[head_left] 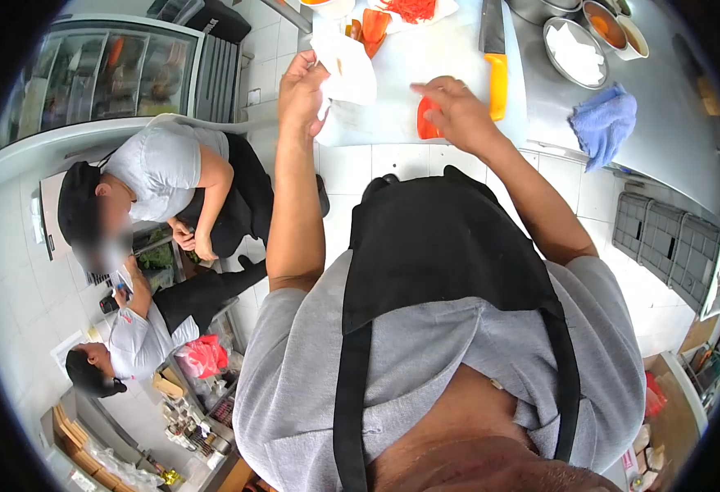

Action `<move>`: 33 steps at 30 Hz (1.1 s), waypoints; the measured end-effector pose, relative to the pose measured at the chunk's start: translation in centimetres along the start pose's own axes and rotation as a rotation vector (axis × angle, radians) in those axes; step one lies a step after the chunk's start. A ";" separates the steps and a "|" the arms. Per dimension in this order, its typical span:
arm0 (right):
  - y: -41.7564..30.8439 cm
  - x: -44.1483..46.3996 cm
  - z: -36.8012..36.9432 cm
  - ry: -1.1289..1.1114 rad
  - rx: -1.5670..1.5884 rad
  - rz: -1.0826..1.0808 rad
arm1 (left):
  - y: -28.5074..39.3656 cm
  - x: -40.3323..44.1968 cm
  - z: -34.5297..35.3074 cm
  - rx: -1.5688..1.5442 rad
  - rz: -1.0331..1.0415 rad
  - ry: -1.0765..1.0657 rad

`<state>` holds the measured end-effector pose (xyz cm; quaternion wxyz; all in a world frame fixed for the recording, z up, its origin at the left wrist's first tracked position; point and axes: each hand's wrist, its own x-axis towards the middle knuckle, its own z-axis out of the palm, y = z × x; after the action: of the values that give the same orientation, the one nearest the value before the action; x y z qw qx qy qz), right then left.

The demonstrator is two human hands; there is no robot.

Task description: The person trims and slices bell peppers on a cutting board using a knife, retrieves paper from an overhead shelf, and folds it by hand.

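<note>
A crumpled white paper towel (348, 72) is gripped in my left hand (297, 97) at the left edge of the white cutting board (360, 123). My right hand (461, 113) hovers over the board's near side with its fingers stretched out to the left. Just under it lies a red bell pepper piece (425, 123), partly covered by the hand; whether they touch is unclear. Beyond the towel are more red pepper pieces (374, 29) and a heap of shredded red pepper (409, 6). To the right rests a knife (497, 82) with a yellow handle.
A metal bowl with white paper (574, 53), sauce bowls (606, 26) and a blue cloth (604, 123) sit on the steel counter (663, 107) at right. Two co-workers (167, 172) are at my left, near a glass-doored fridge (106, 74). A grey crate (667, 246) stands below right.
</note>
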<state>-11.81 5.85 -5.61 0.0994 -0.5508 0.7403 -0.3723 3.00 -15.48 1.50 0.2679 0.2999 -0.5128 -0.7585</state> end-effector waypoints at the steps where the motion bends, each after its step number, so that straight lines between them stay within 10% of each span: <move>1: 0.2 0.0 0.2 -0.035 -0.040 -0.134 | -0.3 0.2 -0.1 0.020 -0.002 -0.006; 14: -0.2 2.8 3.5 0.000 0.351 0.753 | 0.2 -1.7 -3.1 0.001 -0.065 -0.097; 17: -2.4 4.5 5.8 0.227 0.660 0.745 | -0.4 -1.5 -2.7 0.026 -0.035 -0.097; 27: -1.8 1.2 6.9 0.178 -0.081 -0.080 | -9.8 -2.5 -0.7 1.103 0.502 -0.051; 33: -1.7 0.7 7.4 0.247 -0.069 -0.069 | -11.1 -2.8 -0.7 1.211 0.643 -0.027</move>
<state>-6.72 1.77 -9.54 -0.0242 -0.5290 0.7399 -0.4149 4.36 -10.25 -8.61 0.2585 0.2200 -0.9135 -0.2243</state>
